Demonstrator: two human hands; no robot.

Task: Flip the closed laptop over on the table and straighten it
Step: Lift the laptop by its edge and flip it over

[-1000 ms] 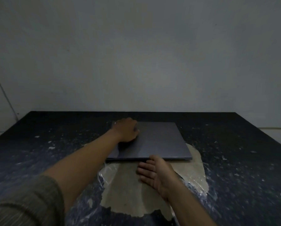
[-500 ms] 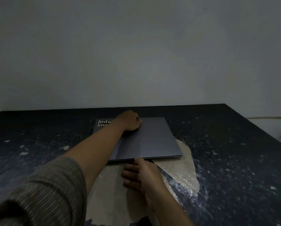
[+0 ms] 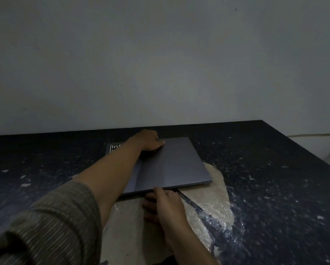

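Right hand (image 3: 163,204) closer, perhaps gripping laptop (image 3: 171,165) front

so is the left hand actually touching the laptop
Touching. The head view shows the left hand resting on the far part of the closed laptop's top face, with no gap visible.

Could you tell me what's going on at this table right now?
A person is working a closed grey laptop that lies flat on a dark speckled table, partly over a pale sheet with crinkled plastic. The left hand presses on the far left part of the lid, while the right hand has its fingers at the near edge, seemingly getting under it. The laptop sits slightly askew and hasn't been lifted yet.
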